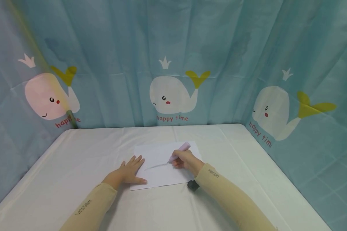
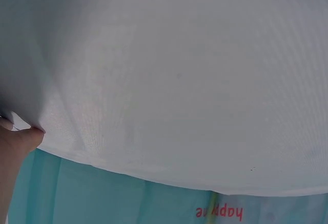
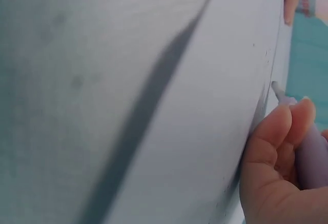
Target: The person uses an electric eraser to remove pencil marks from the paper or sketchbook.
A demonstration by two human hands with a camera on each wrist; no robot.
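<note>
Holding a pale purple marker (image 1: 184, 147) to white paper (image 1: 159, 152)

Take the middle of the paper as the centre of a clock. A person's right hand (image 1: 186, 159) sits near 3 o'clock, its fingers and thumb curled around the marker. The tip is close to the centre, at the end of a thin grey stroke (image 1: 156, 166) that runs out between 8 and 9 o'clock; the barrel leans toward 2 o'clock. At about 9 o'clock the left hand (image 1: 131, 171) rests on the paper's edge, grasping nothing, fingers spread toward 1 o'clock and thumb out toward 3.

A beige left sleeve (image 1: 88, 208) comes in from 8 o'clock, a matching right sleeve (image 1: 234, 202) from 4. Beneath the right cuff is a small dark object (image 1: 192, 185), hard to identify. The paper lies on a white-covered tabletop (image 1: 89, 160). Beyond hangs a blue-green curtain (image 1: 124, 96) printed with white whales at 10, 12 and 2 o'clock.
</note>
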